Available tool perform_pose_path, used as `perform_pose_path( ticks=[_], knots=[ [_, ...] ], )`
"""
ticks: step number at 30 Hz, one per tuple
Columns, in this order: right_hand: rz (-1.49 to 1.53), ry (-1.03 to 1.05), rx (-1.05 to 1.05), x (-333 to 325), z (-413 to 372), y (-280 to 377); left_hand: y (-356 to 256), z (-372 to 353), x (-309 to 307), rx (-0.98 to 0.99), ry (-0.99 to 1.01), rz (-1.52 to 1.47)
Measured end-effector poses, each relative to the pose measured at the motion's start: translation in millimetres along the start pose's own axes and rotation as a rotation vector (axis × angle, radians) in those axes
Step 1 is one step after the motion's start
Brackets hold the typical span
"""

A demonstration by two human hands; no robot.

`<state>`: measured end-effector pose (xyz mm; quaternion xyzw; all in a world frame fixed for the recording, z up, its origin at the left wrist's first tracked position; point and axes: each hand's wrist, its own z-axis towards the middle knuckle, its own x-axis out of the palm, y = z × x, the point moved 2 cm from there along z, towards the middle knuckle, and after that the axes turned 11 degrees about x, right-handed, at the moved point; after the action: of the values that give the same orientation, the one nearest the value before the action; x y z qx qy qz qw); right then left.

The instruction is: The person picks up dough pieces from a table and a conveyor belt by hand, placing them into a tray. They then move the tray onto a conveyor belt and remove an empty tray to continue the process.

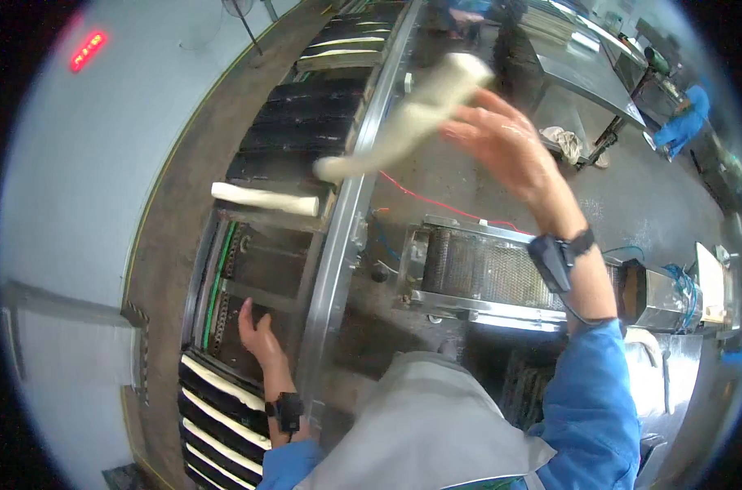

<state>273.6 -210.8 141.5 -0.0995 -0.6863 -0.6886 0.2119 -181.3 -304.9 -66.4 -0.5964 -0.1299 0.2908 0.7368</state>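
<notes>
A long, pale strip of what looks like dough [412, 122] is in the air over the conveyor's right rail, smeared by motion. The fingers of my right hand [506, 143] are against its upper part, and its narrower end hangs toward the conveyor. My left hand [261, 335] is low over an open gap in the conveyor, fingers apart, holding nothing. Just beyond that gap, one pale strip [265, 198] lies across the near edge of the black trays [293, 135].
More pale strips [220, 416] lie in black trays at the lower left. A metal rail [338, 261] borders the conveyor. A mesh belt [493, 265] stands to the right. A person in blue [685, 122] is at the far right, near a steel table [583, 73].
</notes>
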Motion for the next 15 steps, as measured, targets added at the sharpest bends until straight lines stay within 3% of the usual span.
perform_pose_path(
  ticks=[1, 5, 9, 11, 13, 15],
  knots=[
    [0.133, 0.067, -0.014, 10, 9, -6, -6, -1, 13, -0.018, 0.061, -0.043],
    [0.013, -0.033, -0.102, -4, 3, -33, -10, 3, 53, -0.049, 0.225, -0.146],
    [-0.327, -0.438, 0.156, -101, -67, -85, -10, 34, 95, 0.016, 0.287, -0.172],
    [-0.32, -0.664, 0.287, -164, -126, -115, -35, 55, 127, -0.034, 0.279, -0.153],
    [-0.599, -0.914, 0.422, -231, -190, -139, -37, 89, 148, -0.112, 0.305, -0.126],
    [-0.884, -1.11, 0.499, -288, -273, -148, 69, 148, 138, 0.042, 0.493, -0.021]
  ],
)
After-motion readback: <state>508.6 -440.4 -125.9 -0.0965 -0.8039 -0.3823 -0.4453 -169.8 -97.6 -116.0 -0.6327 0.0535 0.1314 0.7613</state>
